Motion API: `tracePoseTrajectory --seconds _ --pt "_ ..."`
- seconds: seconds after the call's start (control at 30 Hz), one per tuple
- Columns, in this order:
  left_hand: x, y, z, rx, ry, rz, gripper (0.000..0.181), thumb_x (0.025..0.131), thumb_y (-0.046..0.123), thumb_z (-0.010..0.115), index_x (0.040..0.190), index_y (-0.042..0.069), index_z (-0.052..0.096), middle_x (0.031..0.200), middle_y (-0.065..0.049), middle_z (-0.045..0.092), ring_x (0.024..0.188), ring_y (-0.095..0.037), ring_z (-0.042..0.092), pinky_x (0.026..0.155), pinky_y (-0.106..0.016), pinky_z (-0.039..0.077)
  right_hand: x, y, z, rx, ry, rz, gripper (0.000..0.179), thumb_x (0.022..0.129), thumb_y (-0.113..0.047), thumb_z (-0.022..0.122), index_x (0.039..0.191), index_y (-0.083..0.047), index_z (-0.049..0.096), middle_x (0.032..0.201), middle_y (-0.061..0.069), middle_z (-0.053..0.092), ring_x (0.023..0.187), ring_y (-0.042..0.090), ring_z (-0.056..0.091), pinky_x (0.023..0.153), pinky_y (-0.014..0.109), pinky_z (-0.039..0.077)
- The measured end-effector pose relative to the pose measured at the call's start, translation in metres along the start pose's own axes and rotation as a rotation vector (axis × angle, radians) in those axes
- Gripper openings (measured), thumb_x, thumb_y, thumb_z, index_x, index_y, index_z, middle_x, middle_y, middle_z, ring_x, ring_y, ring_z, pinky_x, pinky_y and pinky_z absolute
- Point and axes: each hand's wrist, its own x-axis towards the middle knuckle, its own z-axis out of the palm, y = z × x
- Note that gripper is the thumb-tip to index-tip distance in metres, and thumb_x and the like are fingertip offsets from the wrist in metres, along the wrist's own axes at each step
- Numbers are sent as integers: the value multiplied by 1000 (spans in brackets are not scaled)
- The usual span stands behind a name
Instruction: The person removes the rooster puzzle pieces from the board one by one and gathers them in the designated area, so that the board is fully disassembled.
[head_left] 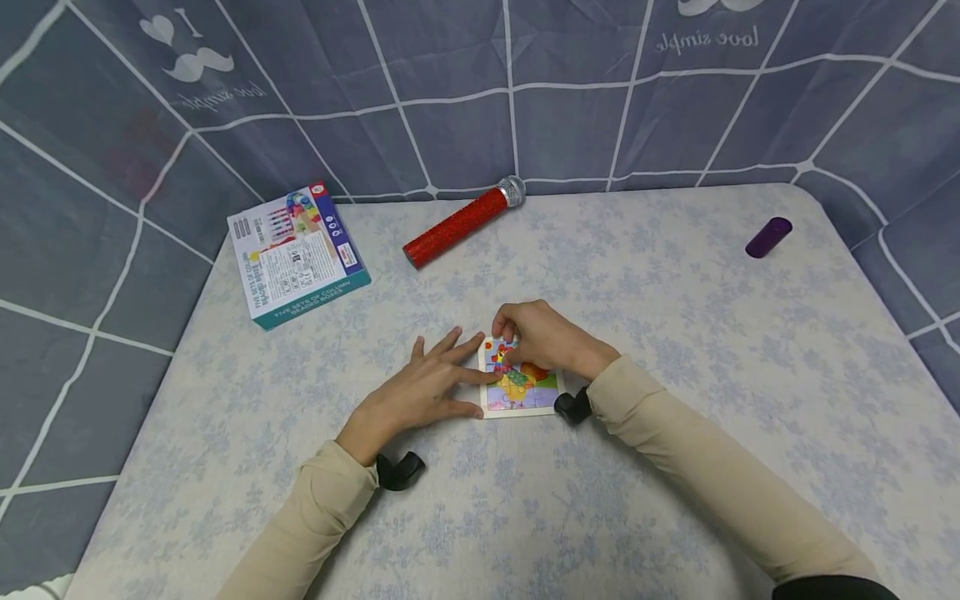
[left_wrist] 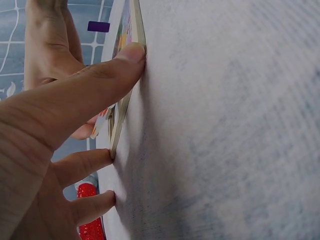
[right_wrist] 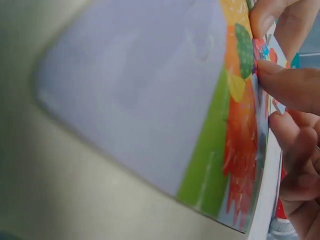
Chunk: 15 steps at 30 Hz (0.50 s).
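A small jigsaw puzzle (head_left: pixel 523 398) with a white border and a bright cartoon picture lies flat on the table. My left hand (head_left: pixel 420 390) rests at its left side, fingers spread and straight; the thumb touches the near corner and one fingertip lies on the picture. From above, my right hand (head_left: pixel 547 335) pinches a puzzle piece (left_wrist: pixel 100 123) between thumb and fingers at the puzzle's upper left. In the left wrist view that piece stands tilted up from the board. The right hand covers part of the picture in the head view.
Behind the hands lies a red glittery microphone (head_left: pixel 459 225). A boxed toy set (head_left: pixel 292 254) sits at the back left, and a purple cylinder (head_left: pixel 768 237) lies at the back right. A patterned cloth covers the table (head_left: pixel 480 517); a grey-blue checked curtain (head_left: pixel 570 125) hangs behind.
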Motion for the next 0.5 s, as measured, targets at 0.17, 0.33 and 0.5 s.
tracePoseTrajectory --seconds 0.17,0.33,0.5 --pt "0 0 0 1 0 -3 54 83 39 77 134 27 63 159 -11 27 147 -41 14 103 -77 10 -3 2 0 20 27 -35 20 84 -5 77 101 -7 69 88 1 64 79 16 56 71 28 49" --pt "0 0 1 0 0 -6 54 83 40 77 134 27 63 160 -10 27 147 -41 13 104 -77 9 -5 9 -1 151 41 -36 8 88 -10 74 95 -8 71 84 0 66 76 14 59 69 29 50" --pt "1 1 0 3 0 -1 54 83 40 77 135 28 62 160 -10 26 147 -41 13 104 -77 9 -5 12 -3 233 53 -7 6 90 -13 72 95 -10 74 83 -1 69 71 15 60 66 29 49"
